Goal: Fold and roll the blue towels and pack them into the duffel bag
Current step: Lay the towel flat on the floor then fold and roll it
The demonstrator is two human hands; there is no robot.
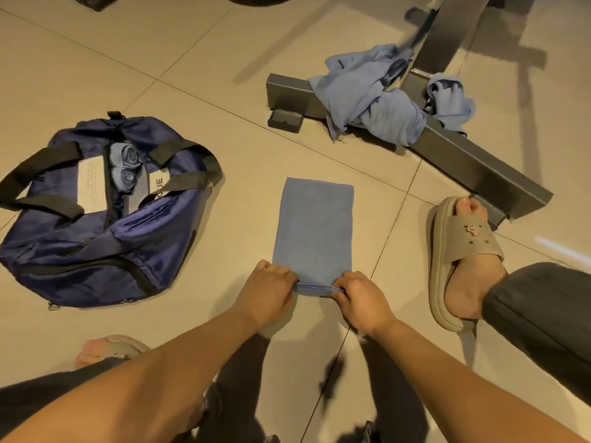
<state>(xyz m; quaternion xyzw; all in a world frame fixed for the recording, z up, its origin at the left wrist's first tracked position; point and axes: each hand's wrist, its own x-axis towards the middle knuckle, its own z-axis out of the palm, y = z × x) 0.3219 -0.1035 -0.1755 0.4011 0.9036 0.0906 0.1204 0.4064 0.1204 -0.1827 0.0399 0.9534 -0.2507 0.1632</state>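
- Near hem of the folded towel [313, 225] is pinched by both hands, left hand [267, 292] at one corner and right hand [359, 298] at the other, a towel's width apart.
- Step judged: first turn of the roll. It should be wound tight, with both corners advanced evenly and side edges aligned, so coning is avoided.
- Fingertips are hidden under the hem, so the amount rolled cannot be told.
- Left of the left hand, farther out: duffel bag [80, 251], open, with two rolled towels [126, 164] inside. Remaining room is hidden.
- Far beyond the right hand: crumpled towels [374, 100] draped on a steel frame [479, 167]. Their count cannot be made out.

Dark trousers [543, 314], beige slide sandals [470, 241]
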